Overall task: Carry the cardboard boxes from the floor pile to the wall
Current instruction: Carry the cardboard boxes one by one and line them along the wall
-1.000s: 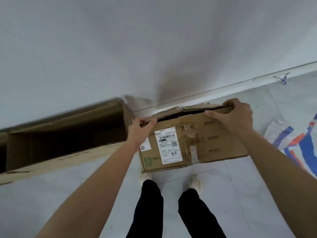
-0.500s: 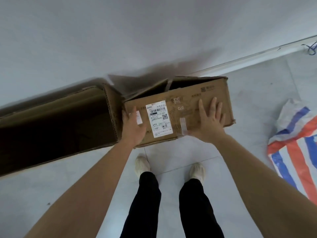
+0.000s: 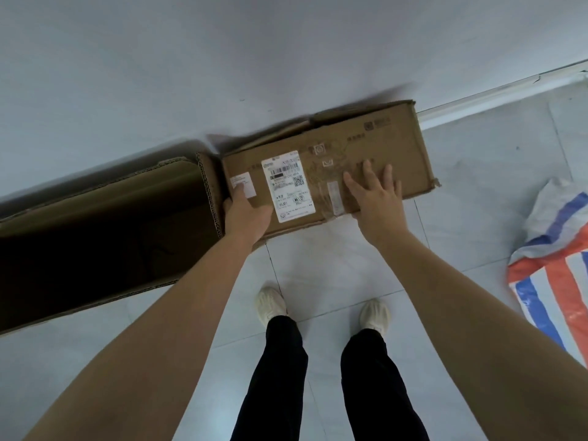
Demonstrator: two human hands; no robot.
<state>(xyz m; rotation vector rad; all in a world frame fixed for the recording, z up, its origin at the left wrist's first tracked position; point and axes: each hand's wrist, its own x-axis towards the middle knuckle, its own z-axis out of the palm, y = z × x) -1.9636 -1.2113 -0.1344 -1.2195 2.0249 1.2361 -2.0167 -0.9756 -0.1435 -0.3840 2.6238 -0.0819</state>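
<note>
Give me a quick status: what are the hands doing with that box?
Left hand, right hand open, pressing flat on box. Box at wall, beside big open box. Striped bag off right, not in the way.

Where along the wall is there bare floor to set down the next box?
Bare tile lies along the wall right of the labelled box, between it and the striped bag. Tile is also free between that box and the shoes. Left is crowded: the large open box sits tight against the labelled one.

The large open brown cardboard box (image 3: 143,192) runs off the left edge. The red-white-blue striped woven sack (image 3: 553,265) is cut off at right.
</note>
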